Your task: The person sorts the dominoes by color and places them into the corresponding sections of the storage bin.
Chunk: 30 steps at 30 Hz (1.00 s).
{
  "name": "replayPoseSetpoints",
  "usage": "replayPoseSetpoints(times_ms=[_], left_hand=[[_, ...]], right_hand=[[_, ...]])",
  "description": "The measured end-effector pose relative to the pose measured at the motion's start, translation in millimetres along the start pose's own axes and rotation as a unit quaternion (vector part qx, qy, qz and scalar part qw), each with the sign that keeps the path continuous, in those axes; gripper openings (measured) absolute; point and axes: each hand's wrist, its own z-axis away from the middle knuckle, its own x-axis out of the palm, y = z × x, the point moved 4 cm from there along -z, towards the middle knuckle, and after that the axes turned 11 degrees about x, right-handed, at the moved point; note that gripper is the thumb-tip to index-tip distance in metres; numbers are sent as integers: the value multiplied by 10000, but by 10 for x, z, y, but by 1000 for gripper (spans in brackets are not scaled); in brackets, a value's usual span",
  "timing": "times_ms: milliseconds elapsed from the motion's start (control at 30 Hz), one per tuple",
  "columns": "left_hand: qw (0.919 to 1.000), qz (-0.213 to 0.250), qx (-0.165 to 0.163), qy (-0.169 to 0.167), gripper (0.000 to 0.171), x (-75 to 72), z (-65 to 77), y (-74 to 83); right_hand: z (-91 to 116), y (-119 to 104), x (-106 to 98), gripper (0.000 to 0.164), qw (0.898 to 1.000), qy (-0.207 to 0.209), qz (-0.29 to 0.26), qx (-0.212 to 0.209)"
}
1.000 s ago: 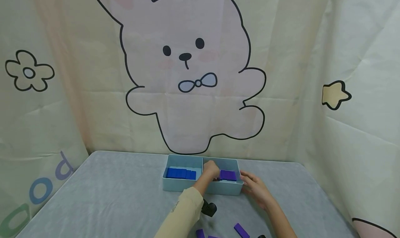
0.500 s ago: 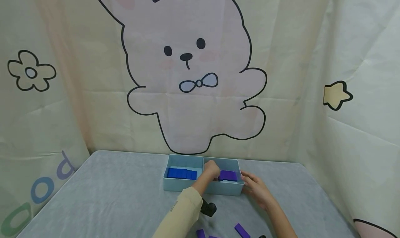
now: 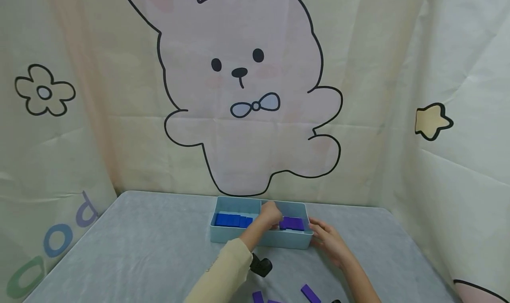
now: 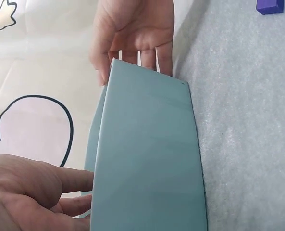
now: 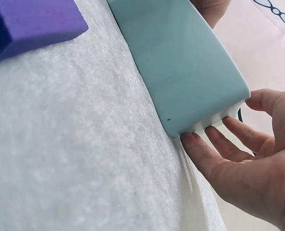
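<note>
A pale blue-green two-compartment box [image 3: 259,237] stands at the back of the table. My left hand [image 3: 270,214] reaches over its front wall into the right compartment; in the left wrist view the fingers [image 4: 77,180] pass behind the wall. Their tips are hidden, so I cannot tell whether they hold a block. Just right of that hand lie purple blocks [image 3: 292,223] in a row. At the box's right end my right hand [image 3: 328,241] rests its fingertips [image 5: 192,142] against the end wall, the thumb at the rim. Blue blocks [image 3: 231,220] line the left compartment.
Loose purple blocks lie at the near side of the grey-covered table [image 3: 159,254], one of them slanted [image 3: 310,293] and another farther left [image 3: 257,297]. A black device [image 3: 261,265] sits at the left wrist. A printed curtain [image 3: 358,170] hangs behind the table.
The whole head view has drifted slightly right. My left forearm has swung a little to the left, with the hand still inside the right compartment. The right hand stays at the box's end.
</note>
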Motion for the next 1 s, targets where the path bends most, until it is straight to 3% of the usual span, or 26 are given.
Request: replayPoseSetpoints(times_ms=[133,333,567,800,1000], left_hand=[[9995,294,80,-127,33,-23,68,23],[9973,612,341,-240,36,-74,182,64],[9898,965,990,-356,37,-127,323,126],[9826,550,1771,-62,31,-126,500,170],[9708,880,2224,195,29,-73,707,162]], right_hand=[[-1,15,-7,55,10000,20,1,-14],[1,9,-8,56,10000,-9,26,-18],[-6,-1,-12,56,10000,-61,36,-17],[4,-7,-6,55,10000,37,20,1],[9,-6,-3,55,10000,48,18,-28]])
